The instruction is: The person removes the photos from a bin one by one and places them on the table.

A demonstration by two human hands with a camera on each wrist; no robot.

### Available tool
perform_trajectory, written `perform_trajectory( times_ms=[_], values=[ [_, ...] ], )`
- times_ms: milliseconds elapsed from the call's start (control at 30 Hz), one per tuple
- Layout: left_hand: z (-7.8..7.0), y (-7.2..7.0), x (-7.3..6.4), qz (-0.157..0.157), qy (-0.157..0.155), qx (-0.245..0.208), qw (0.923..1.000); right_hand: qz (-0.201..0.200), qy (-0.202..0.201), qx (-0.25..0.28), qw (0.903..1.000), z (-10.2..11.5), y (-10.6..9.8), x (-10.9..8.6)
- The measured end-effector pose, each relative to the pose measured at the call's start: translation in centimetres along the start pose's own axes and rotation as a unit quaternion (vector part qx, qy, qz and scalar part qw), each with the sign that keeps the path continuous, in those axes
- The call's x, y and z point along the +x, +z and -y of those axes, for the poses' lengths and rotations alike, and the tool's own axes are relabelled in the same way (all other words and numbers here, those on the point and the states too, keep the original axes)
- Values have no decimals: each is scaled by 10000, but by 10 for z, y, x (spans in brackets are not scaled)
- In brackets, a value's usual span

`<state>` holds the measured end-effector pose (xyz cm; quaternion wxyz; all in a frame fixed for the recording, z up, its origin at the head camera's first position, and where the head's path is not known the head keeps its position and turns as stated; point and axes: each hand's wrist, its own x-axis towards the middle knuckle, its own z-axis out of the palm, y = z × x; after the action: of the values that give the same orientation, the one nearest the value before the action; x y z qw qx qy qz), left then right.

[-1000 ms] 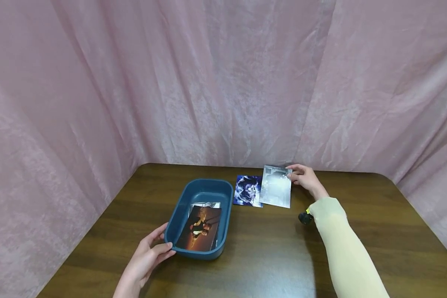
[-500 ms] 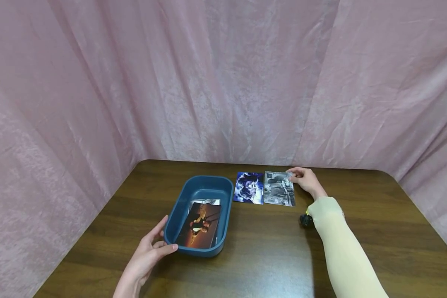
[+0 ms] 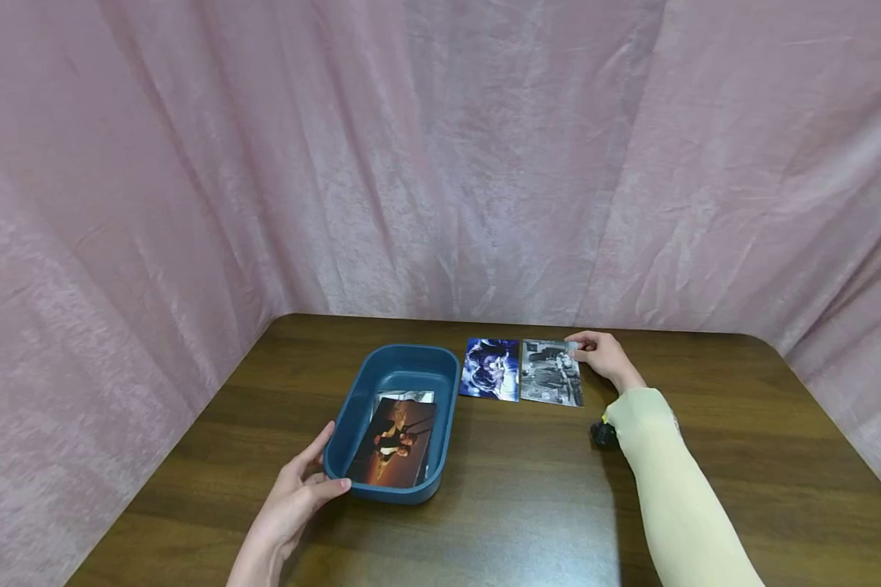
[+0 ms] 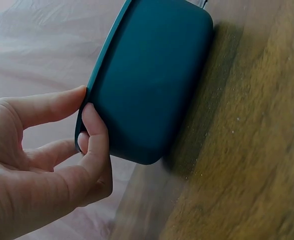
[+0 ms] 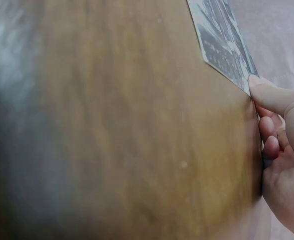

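A dark blue plastic bin stands on the left half of the table. Its near-left corner is held by my left hand, with fingers and thumb at the rim in the left wrist view. Inside lie several photo cards; the top one has an orange-brown picture of people. Farther right, a black-and-white photo card lies flat beside a blue-purple photo card. My right hand pinches the black-and-white card at its far right corner. The right wrist view has that corner under a fingertip, other fingers curled.
The brown wooden table has rounded far corners. Pink curtains hang close behind its far edge and along its sides. A small black device is strapped at the right wrist.
The black-and-white card went from tilted and overlapping the blue-purple card to lying flat beside it, slightly to the right. The right hand kept its hold; the left hand's grip on the bin shifted slightly.
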<state>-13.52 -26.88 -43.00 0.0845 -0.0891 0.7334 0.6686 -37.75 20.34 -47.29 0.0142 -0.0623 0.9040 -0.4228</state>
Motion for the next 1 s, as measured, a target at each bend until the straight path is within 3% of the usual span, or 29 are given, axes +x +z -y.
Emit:
perform_trajectory(
  times_ms=[300,667,1000],
  values=[
    [0,-1,1,23,0,-77,10000,-82,-86,-185,9998,-1,1,0],
    [1,-2,2,-34,-130,-46,9999,87,-7,-32,10000,4,4,-2],
    [1,-1,3,-14,-159,32,9999,-66,-25,32,10000,-1,3,0]
  ],
)
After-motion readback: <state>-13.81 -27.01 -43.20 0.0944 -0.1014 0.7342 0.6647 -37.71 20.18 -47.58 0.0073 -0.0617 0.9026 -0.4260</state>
